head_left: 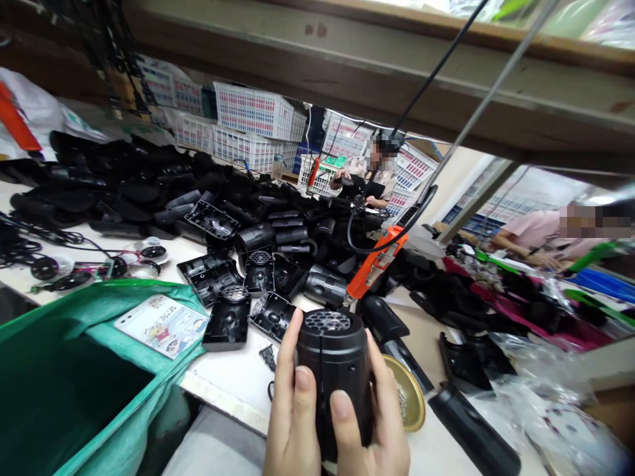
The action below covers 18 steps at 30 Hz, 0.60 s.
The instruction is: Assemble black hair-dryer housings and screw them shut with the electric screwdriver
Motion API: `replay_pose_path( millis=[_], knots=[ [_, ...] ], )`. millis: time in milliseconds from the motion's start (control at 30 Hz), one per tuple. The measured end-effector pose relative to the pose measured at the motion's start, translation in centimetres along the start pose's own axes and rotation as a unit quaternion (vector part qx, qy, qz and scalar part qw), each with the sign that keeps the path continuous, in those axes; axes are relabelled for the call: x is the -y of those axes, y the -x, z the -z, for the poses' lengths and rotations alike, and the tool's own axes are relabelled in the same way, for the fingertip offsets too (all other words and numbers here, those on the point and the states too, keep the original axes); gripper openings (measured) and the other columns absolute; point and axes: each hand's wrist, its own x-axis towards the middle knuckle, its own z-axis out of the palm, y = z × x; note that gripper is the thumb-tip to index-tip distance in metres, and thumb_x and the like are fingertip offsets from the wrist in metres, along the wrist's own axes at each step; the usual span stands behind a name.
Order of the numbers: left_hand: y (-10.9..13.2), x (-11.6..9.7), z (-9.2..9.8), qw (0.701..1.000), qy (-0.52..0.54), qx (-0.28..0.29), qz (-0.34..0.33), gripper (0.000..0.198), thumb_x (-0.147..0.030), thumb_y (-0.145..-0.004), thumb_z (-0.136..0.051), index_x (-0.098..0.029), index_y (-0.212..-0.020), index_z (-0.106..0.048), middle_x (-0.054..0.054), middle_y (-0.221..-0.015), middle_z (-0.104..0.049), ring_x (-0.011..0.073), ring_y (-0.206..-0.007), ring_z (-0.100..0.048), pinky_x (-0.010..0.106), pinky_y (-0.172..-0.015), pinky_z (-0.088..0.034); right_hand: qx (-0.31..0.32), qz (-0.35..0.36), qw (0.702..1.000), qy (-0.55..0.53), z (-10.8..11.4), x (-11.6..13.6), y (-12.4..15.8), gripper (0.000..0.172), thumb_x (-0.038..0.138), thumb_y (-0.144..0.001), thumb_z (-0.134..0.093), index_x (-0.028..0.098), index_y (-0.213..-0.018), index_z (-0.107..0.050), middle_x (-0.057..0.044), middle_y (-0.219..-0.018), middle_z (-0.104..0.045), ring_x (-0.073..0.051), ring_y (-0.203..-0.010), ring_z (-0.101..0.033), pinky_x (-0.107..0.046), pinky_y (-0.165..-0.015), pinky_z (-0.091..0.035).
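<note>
Both hands hold a black plastic housing [333, 360] upright at the bottom centre, with a round honeycomb grille facing up and a seam down its near side. My left hand [295, 416] wraps its left side, thumb pressed near the seam. On the right side, my right hand [370, 420] grips it, thumb on the front. Just behind stands or hangs an orange electric screwdriver [378, 261]. A gold-rimmed bowl [419, 396] of small metal parts is partly hidden behind my right hand. Open black half shells [228, 318] lie beyond on the white table.
A green-lined bin [30, 370] is at the lower left, a phone [161, 324] on its edge. Black parts [124, 178] are heaped behind; wired motors [151, 254] lie left. Two people [380, 175] sit across. Plastic bags [560, 403] lie right; a shelf beam [297, 59] crosses above.
</note>
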Motion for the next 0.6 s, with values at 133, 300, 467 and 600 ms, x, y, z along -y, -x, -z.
replay_pose_path(
  millis=[133,300,467,600],
  knots=[
    [0.2,-0.1,0.0,1.000,-0.003,0.001,-0.002,0.065,-0.072,-0.098,-0.044,-0.036,-0.151,-0.052,0.001,-0.160,-0.054,0.0252,-0.149,-0.048,0.031,-0.115,-0.048,0.014,-0.009,0.999,-0.027,0.2,0.3,0.0,0.065,0.066,-0.093,-0.059,0.027,-0.145,-0.056,-0.012,-0.145,-0.061,-0.038,-0.136,-0.056,-0.051,-0.104,-0.051],
    [0.9,-0.4,-0.2,1.000,0.010,-0.007,-0.001,0.065,-0.066,-0.102,-0.040,-0.035,-0.158,-0.042,0.003,-0.156,-0.058,0.0248,-0.138,-0.060,0.029,-0.105,-0.056,0.045,-0.019,0.998,-0.040,0.3,0.8,0.1,0.067,0.067,-0.094,-0.058,0.024,-0.146,-0.055,-0.013,-0.147,-0.059,-0.037,-0.139,-0.053,-0.046,-0.099,-0.055],
    [1.2,-1.6,-0.6,0.998,0.008,-0.058,0.005,0.062,-0.060,-0.103,-0.045,-0.030,-0.158,-0.044,0.007,-0.155,-0.059,0.0302,-0.139,-0.059,0.037,-0.111,-0.053,0.100,-0.007,0.995,-0.027,0.4,1.0,0.4,0.067,0.064,-0.098,-0.053,0.024,-0.151,-0.050,-0.014,-0.137,-0.065,-0.035,-0.122,-0.066,-0.044,-0.090,-0.060],
    [1.4,-1.6,-0.2,0.998,0.008,-0.053,-0.018,0.064,-0.058,-0.102,-0.050,-0.030,-0.159,-0.043,0.007,-0.149,-0.064,0.0321,-0.142,-0.055,0.043,-0.117,-0.049,0.107,0.044,0.993,0.034,0.6,1.4,0.7,0.066,0.062,-0.100,-0.048,0.025,-0.154,-0.046,-0.014,-0.131,-0.066,-0.033,-0.111,-0.070,-0.042,-0.080,-0.062]
  ],
)
